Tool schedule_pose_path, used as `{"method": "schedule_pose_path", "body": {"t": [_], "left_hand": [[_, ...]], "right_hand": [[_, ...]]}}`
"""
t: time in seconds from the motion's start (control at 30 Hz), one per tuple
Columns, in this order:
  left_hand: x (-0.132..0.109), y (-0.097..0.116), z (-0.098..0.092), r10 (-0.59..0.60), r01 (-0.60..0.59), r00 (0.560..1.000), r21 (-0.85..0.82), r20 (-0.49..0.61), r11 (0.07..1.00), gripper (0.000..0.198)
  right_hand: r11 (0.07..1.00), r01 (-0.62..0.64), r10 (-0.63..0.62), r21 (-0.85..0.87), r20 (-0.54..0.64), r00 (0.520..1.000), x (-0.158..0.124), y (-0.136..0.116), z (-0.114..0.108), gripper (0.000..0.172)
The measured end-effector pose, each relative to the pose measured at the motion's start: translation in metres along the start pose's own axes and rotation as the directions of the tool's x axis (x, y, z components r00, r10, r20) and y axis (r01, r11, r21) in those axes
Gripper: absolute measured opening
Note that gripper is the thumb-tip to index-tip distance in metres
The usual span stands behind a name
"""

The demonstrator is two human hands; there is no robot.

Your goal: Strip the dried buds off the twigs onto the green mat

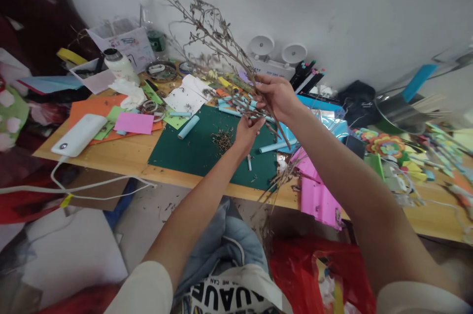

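Note:
My right hand (278,94) is closed around the stem of a dried branch (221,40), which slants up to the left with shrivelled leaves along its twigs. Just below and left, my left hand (249,131) pinches at thin dry twigs near the lower part of the branch. Beneath my hands lies a dark green cutting mat (177,151), with a small heap of dry brown bits (222,140) on it. Light blue paper rolls (188,127) lie on the mat and behind it. More dry stems (275,181) hang over the table's front edge.
Left on the wooden table (136,149) are a white power bank (79,135) with a cable, a pink paper (133,123) and a white bottle (120,64). To the right are folded magenta paper (320,193) and paper flowers (387,146). A red bag (295,264) sits below.

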State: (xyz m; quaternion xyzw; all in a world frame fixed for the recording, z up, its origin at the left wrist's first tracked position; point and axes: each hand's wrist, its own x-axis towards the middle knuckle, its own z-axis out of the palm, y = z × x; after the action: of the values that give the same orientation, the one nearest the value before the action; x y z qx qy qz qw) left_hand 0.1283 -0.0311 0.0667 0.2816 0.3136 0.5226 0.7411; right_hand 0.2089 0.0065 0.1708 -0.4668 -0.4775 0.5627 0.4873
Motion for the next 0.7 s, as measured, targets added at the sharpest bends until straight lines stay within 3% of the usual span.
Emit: {"method": "schedule_pose_path", "body": {"t": [0.13, 0.37, 0.57, 0.7], "left_hand": [[-0.021, 0.001, -0.004, 0.025, -0.032, 0.998, 0.125, 0.058, 0.992, 0.019], [-0.048, 0.020, -0.029, 0.137, -0.155, 0.987, 0.291, 0.080, 0.944, 0.019], [-0.102, 0.054, -0.064, 0.085, -0.056, 0.996, 0.524, -0.032, 0.850, 0.027], [-0.149, 0.069, -0.091, -0.034, 0.084, 0.994, 0.535, -0.103, 0.841, 0.032]], "right_hand": [[0.988, 0.102, -0.109, -0.112, -0.057, 0.992, 0.004, -0.009, -0.004, 0.026], [0.921, 0.274, -0.312, -0.278, -0.105, 0.944, 0.015, -0.024, -0.029, 0.032], [0.812, 0.254, -0.371, -0.525, -0.128, 0.920, 0.043, 0.017, -0.069, 0.047], [0.774, 0.222, -0.366, -0.593, -0.132, 0.921, 0.061, 0.052, -0.088, 0.045]]}}
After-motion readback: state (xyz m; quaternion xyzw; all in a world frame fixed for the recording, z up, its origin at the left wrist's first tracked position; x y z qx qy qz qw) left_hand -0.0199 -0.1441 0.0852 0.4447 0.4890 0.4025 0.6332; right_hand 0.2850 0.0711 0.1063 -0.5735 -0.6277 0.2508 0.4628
